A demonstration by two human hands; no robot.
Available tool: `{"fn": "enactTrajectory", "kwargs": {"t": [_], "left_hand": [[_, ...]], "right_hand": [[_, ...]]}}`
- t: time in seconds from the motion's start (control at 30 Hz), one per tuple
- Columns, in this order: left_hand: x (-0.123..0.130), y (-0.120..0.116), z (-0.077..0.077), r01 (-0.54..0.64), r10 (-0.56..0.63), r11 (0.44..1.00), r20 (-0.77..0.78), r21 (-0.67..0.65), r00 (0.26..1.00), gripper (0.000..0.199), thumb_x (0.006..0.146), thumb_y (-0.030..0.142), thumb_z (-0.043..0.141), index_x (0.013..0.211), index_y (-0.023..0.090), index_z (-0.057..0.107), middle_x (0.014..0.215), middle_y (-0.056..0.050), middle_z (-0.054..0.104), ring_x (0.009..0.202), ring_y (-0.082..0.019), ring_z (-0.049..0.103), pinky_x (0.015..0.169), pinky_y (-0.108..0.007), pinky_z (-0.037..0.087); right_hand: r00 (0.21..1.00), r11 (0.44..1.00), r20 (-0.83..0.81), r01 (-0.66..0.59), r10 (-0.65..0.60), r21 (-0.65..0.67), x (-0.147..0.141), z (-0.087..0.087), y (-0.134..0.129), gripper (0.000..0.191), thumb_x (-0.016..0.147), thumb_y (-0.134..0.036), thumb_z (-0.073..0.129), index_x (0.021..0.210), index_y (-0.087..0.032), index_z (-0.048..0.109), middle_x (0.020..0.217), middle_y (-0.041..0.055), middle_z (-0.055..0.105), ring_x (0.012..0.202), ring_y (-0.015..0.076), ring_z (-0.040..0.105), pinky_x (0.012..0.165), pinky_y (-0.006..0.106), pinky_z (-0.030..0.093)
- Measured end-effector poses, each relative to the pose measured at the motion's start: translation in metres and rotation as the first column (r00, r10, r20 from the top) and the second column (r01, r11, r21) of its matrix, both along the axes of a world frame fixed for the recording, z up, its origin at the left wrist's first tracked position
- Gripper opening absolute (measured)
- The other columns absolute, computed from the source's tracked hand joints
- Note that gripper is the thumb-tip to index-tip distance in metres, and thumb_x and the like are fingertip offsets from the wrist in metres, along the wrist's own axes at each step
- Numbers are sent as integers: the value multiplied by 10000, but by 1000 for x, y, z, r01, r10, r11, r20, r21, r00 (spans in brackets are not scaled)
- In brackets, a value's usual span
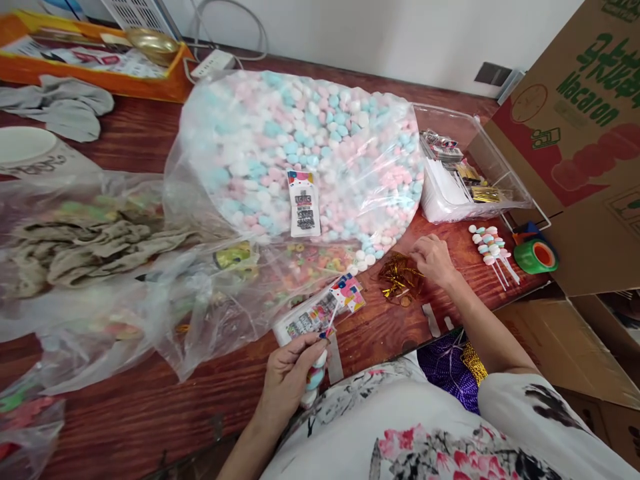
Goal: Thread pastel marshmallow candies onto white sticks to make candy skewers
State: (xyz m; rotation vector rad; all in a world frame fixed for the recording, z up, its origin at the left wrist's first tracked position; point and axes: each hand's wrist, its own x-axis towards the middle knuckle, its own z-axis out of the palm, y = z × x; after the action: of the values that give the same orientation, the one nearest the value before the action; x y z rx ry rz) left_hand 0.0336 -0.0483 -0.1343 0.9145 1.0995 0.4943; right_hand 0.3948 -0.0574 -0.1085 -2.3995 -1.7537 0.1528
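Right hand [434, 261] at the edge of the gold ties [395, 272], fingertips bunched, whether gripping one I can't tell; looks like the tie-picking step, calling for a fine pinch on one strand; left hand [295, 363] pinches the marshmallow stick [316, 380], sweets below its fingertips.

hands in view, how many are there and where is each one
2. The left hand pinches a marshmallow stick; the right hand is at the pile of gold strips. No other hand shows.
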Motion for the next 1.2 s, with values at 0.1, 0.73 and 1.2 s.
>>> {"fn": "enactTrajectory", "kwargs": {"t": [0.1,0.73,1.2], "left_hand": [[1,1,2,-15,16,999,43,-28,999,308,712,440,754,776,152,661,567,11,575,454,-82,466,408,-180,312],[4,-11,6,-115,119,992,82,-57,989,225,690,362,748,755,169,653,582,10,625,498,-103,547,467,-208,424],[18,-8,22,-81,104,989,199,-124,974,186,674,299,745,729,168,625,582,-4,647,505,-118,566,504,-236,450]], "right_hand": [[1000,996,6,-15,15,85,2,1,-8,164,877,-168,515,824,-180,669,899,74,683,911,221,521,783,349,329],[991,996,107,80,-74,-48,-15,-15,-8,171,867,-195,519,840,-212,686,1014,101,698,1032,279,482,791,399,310],[996,917,61,-86,68,389,-15,-12,-25,210,930,-180,465,874,-194,666,885,82,708,951,241,571,858,383,367]]}}
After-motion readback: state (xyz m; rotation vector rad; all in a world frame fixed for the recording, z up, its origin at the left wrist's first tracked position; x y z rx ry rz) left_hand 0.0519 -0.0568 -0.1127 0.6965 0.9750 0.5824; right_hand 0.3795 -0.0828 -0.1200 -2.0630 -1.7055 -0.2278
